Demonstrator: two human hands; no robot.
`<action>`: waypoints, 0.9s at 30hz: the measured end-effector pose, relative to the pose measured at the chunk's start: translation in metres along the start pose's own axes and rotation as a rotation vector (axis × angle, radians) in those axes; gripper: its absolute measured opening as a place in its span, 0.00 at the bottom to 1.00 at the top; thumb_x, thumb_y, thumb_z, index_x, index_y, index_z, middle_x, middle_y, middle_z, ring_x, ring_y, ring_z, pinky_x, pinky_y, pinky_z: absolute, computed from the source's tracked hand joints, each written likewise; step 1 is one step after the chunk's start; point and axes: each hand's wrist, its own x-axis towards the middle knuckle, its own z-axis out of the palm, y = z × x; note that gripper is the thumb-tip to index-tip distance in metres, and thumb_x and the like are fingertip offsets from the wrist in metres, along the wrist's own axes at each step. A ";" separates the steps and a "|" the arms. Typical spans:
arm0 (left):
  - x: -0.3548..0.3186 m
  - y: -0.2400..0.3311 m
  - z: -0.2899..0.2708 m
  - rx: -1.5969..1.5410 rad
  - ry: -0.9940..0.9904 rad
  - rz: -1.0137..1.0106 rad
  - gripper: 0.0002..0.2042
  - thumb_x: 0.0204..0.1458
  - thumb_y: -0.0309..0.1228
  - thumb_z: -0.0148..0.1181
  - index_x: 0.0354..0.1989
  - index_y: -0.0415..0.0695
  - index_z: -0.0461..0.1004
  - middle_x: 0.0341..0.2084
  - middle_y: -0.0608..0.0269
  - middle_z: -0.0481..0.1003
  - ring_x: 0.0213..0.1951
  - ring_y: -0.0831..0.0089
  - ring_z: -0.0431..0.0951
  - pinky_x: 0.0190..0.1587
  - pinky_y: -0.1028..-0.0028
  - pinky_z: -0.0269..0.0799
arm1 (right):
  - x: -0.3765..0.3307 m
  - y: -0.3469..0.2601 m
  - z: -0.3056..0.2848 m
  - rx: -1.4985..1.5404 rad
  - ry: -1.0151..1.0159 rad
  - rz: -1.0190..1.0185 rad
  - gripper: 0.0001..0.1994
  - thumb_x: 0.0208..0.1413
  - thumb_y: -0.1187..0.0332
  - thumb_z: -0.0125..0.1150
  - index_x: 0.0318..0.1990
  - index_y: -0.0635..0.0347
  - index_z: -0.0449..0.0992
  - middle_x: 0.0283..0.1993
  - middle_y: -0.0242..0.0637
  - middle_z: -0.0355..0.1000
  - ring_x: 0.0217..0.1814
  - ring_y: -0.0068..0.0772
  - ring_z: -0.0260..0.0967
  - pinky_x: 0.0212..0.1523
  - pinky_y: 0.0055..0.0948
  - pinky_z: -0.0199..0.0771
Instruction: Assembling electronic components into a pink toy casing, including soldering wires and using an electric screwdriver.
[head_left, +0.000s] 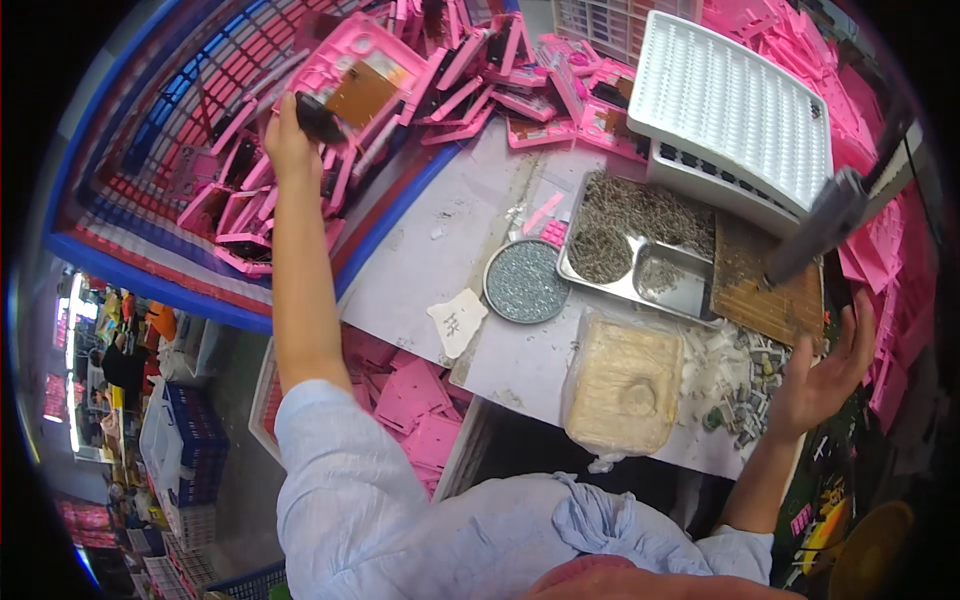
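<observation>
My left hand [290,148] reaches over the basket at the upper left. Its fingers are closed at the edge of a pink plastic casing [335,65] fitted with a brown panel [372,95]. A black part [318,118] lies right by the fingers. At the right side of the bench my right hand [822,378] is open, its fingers spread, with nothing in it. Close to it are a pile of small metal-and-white parts [755,392] and a wooden board [765,275]. Above the board hangs a grey power screwdriver [825,225], tip downward.
The blue-and-red basket [190,275] holds several pink casings. On the bench [400,225] stand a metal tray of screws [625,275], a round dish of tiny metal pieces [527,282], a wrapped tan block [625,385] and a white perforated tray [735,105]. Pink panels [415,405] fill a crate below.
</observation>
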 end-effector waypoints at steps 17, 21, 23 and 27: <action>-0.347 -0.055 0.157 0.215 -1.090 -0.841 0.18 0.62 0.33 0.62 0.57 0.39 0.72 0.46 0.62 0.77 0.47 0.76 0.77 0.53 0.75 0.72 | -0.117 -0.003 0.016 0.880 -0.801 1.234 0.19 0.71 0.70 0.52 0.65 0.69 0.70 0.51 0.37 0.79 0.48 0.25 0.77 0.50 0.24 0.77; -0.373 -0.035 0.153 0.530 -1.048 -0.012 0.17 0.51 0.32 0.69 0.47 0.40 0.75 0.42 0.51 0.76 0.45 0.50 0.77 0.50 0.60 0.72 | -0.135 -0.006 -0.001 0.471 -0.812 1.012 0.21 0.64 0.72 0.59 0.65 0.63 0.72 0.46 0.40 0.78 0.41 0.24 0.75 0.44 0.25 0.75; -0.394 -0.015 0.134 0.497 -1.258 0.035 0.18 0.49 0.33 0.70 0.47 0.40 0.75 0.45 0.52 0.76 0.48 0.53 0.77 0.54 0.58 0.71 | -0.141 -0.014 -0.001 0.129 -0.796 0.695 0.21 0.53 0.73 0.66 0.57 0.57 0.79 0.38 0.41 0.76 0.36 0.36 0.72 0.39 0.32 0.74; -0.420 0.003 0.112 0.565 -1.447 0.097 0.20 0.46 0.32 0.73 0.49 0.43 0.76 0.55 0.53 0.75 0.58 0.52 0.74 0.65 0.51 0.64 | -0.151 -0.005 -0.005 -0.202 -0.772 0.171 0.14 0.45 0.75 0.66 0.42 0.54 0.82 0.37 0.35 0.71 0.44 0.45 0.64 0.42 0.37 0.70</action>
